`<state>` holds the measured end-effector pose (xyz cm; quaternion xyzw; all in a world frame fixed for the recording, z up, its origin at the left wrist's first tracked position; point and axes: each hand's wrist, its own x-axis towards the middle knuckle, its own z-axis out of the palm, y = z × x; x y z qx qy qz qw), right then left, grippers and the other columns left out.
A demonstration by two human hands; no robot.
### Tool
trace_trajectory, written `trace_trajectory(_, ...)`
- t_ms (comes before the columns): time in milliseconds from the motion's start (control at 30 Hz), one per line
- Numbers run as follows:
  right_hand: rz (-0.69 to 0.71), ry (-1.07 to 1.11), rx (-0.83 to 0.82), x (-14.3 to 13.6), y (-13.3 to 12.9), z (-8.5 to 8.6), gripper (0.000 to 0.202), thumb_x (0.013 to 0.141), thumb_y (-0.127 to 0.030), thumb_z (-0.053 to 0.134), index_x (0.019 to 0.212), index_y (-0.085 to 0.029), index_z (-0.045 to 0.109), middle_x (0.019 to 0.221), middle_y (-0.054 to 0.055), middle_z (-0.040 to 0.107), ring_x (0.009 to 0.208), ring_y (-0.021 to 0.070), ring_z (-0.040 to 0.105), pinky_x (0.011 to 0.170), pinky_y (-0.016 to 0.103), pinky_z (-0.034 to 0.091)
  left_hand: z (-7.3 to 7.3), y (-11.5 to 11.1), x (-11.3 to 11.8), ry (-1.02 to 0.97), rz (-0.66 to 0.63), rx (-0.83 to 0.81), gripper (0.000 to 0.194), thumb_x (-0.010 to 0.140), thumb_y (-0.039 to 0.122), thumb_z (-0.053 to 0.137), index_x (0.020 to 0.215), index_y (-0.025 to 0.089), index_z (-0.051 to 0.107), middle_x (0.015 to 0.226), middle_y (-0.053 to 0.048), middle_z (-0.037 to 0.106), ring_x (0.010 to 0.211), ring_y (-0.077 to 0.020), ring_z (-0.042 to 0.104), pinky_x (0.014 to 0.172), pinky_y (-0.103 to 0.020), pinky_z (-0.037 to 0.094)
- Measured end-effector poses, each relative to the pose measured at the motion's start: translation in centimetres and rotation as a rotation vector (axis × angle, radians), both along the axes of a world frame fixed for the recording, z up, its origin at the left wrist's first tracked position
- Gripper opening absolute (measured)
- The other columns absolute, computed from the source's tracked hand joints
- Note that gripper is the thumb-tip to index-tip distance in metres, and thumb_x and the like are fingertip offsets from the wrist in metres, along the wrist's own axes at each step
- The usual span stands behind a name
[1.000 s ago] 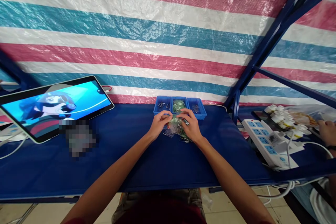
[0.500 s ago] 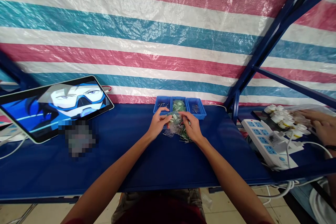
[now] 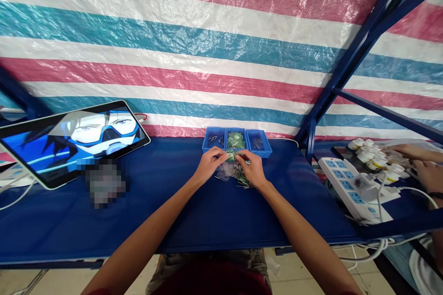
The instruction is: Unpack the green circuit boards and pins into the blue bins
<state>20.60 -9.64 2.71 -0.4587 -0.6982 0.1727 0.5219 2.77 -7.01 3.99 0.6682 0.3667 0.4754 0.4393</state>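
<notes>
Over the middle of the table, my left hand [image 3: 209, 165] and my right hand [image 3: 253, 167] pinch opposite sides of a small clear plastic bag [image 3: 231, 155] with greenish contents. Its exact contents are too small to make out. Just below it lies a pile of clear bags [image 3: 225, 171] and thin metal-looking pieces [image 3: 245, 184]. Behind my hands stand three joined blue bins: the left bin [image 3: 215, 128] has dark thin pieces, the middle bin [image 3: 236, 129] greenish packets, and the right bin [image 3: 262, 153] a few thin pieces.
A tablet [image 3: 93, 133] leans at the left, beside a blurred-out item [image 3: 105, 184] on the blue table [image 3: 166, 212]. Rightward are a white power strip [image 3: 349, 189] with cables, several white-capped bottles [image 3: 377, 159] and another person's hands [image 3: 427, 173]. A blue metal post [image 3: 311, 138] rises between.
My fingers have closed in on the small bag, and both hands have drawn slightly lower, uncovering more of the left and middle bins. The bag looks flatter and stretched between them.
</notes>
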Motion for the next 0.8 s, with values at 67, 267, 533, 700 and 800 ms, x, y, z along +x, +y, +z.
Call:
trace_trajectory(67,0.020,0.054,-0.030,-0.03,-0.16,0.06,0.023,0.090,-0.034,0.051,0.104,-0.020,0.061,0.066,-0.001,0.062,0.056,0.0152,0.059,0.062,0.028,0.050,0.07,-0.03,-0.05,0.004,-0.018,-0.026,0.032,0.076,0.046,0.067,0.077,0.015,0.059,0.063,0.001,0.055,0.055,-0.0110,0.052,0.056,-0.023,0.043)
trace_trajectory(267,0.081,-0.004,0.079,0.05,-0.34,0.46,0.028,0.092,-0.025,0.042,0.112,-0.023,0.063,0.105,0.008,0.063,0.093,0.0194,0.062,0.072,0.031,0.053,0.45,-0.44,0.06,-0.131,-0.018,-0.147,0.040,0.075,0.045,0.069,0.099,0.019,0.051,0.054,0.008,0.050,0.042,-0.0088,0.048,0.051,-0.021,0.041)
trace_trajectory(533,0.005,0.009,0.045,-0.07,0.09,0.18,0.017,0.089,-0.032,0.053,0.093,-0.020,0.065,0.083,0.005,0.067,0.074,0.0177,0.063,0.073,0.031,0.052,0.10,-0.07,0.05,0.019,0.033,0.022,0.041,0.081,0.052,0.058,0.071,0.013,0.065,0.086,-0.007,0.064,0.064,-0.0135,0.056,0.059,-0.025,0.046)
trace_trajectory(700,-0.009,0.083,-0.003,-0.09,-0.14,0.20,0.023,0.088,-0.034,0.055,0.104,-0.020,0.061,0.079,0.002,0.065,0.062,0.0151,0.061,0.064,0.029,0.053,0.65,-0.49,0.08,-0.045,-0.002,-0.095,0.043,0.074,0.041,0.070,0.107,0.017,0.059,0.058,0.003,0.060,0.054,-0.0147,0.059,0.059,-0.026,0.048)
trace_trajectory(800,0.077,0.023,0.061,0.09,-0.40,0.52,0.023,0.090,-0.026,0.046,0.103,-0.021,0.065,0.106,0.009,0.064,0.094,0.0201,0.063,0.076,0.033,0.053,0.80,-0.75,0.25,-0.128,0.031,-0.115,0.044,0.074,0.040,0.071,0.108,0.018,0.054,0.054,0.004,0.060,0.048,-0.0141,0.059,0.056,-0.026,0.049)
